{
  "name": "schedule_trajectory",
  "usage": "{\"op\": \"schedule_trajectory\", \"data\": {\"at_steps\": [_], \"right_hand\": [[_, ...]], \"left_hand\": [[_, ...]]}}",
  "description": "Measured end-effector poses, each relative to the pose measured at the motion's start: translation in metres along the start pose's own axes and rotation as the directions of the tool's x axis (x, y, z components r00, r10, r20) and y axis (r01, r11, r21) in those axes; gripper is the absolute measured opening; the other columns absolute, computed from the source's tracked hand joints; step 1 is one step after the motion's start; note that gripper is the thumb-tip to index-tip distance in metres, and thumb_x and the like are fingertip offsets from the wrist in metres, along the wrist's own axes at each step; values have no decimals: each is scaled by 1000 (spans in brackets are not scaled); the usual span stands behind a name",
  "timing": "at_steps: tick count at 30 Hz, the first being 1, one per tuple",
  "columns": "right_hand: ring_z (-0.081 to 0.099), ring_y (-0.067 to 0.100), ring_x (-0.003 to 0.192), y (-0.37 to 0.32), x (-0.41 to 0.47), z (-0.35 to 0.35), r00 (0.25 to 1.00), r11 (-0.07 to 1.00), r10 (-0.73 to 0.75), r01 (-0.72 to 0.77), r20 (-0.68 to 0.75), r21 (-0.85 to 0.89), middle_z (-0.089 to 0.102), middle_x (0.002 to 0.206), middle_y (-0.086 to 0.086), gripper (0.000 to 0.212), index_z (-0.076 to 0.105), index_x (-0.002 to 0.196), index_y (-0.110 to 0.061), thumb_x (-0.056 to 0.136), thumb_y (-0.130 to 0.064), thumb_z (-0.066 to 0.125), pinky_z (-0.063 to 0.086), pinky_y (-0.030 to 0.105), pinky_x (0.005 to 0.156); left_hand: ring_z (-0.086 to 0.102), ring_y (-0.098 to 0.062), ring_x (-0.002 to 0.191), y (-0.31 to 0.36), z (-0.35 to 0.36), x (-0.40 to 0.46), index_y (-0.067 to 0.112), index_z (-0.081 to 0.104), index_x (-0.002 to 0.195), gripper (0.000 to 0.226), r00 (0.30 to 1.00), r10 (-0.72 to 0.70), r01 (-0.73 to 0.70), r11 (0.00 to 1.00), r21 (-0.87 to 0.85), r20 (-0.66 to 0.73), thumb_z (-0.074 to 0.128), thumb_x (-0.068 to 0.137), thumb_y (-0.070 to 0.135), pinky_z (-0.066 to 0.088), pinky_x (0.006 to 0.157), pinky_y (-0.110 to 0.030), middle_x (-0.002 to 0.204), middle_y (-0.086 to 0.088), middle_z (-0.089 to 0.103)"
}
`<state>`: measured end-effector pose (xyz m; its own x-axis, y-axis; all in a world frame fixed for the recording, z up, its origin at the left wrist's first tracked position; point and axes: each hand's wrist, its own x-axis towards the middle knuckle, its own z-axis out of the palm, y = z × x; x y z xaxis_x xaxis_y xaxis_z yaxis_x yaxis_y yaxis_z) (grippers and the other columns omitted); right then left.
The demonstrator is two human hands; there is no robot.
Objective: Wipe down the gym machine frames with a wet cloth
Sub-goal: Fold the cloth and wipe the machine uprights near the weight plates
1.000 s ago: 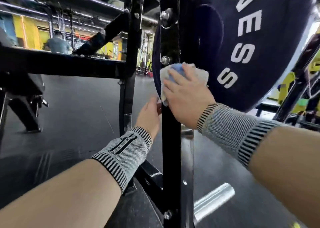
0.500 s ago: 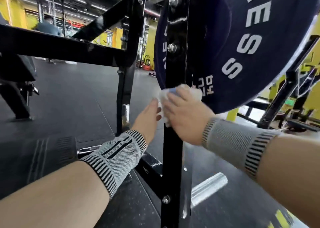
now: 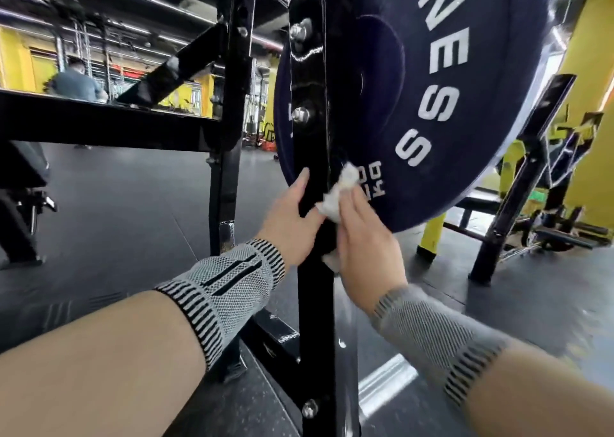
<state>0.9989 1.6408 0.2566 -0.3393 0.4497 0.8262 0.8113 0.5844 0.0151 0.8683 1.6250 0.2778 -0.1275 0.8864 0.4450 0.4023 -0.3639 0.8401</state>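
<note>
My right hand [image 3: 362,237] pinches the cloth [image 3: 342,187] against the post [image 3: 312,170], beside the plate [image 3: 432,87]; my left hand [image 3: 292,220] rests spread on the post. The cloth looks soft and limp, so I'd bunch it.

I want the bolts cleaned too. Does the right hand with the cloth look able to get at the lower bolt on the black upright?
Probably yes: the bolt sits exposed on the upright above the right hand and cloth, with nothing between.
</note>
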Motion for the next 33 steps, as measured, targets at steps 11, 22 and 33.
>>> {"op": "schedule_trajectory", "data": {"at_steps": [11,22,33], "right_hand": [[45,28,119,4,47,-11,990,988,138,-137,-19,70,43,134,14,33,54,125,-3,97,-18,42,36,28,96],[48,9,94,2,96,-44,983,972,173,-161,-57,171,52,118,1,26,63,114,-16,93,-11,49,31,15,77],[52,8,98,1,8,-6,984,940,171,-146,-57,307,56,115,0,31,65,112,-13,82,-6,61,36,7,89]], "left_hand": [[55,-8,119,-14,12,-5,51,15,147,69,998,-46,42,997,-72,-51,56,93,41,43,104,-31,140,12,51],[52,-5,109,-5,4,1,44,8,151,63,998,45,-35,984,173,-52,43,100,31,34,88,-11,157,6,19],[37,30,101,-11,15,-3,45,6,150,61,998,58,-55,992,113,-24,37,103,22,20,84,7,161,12,2]]}}
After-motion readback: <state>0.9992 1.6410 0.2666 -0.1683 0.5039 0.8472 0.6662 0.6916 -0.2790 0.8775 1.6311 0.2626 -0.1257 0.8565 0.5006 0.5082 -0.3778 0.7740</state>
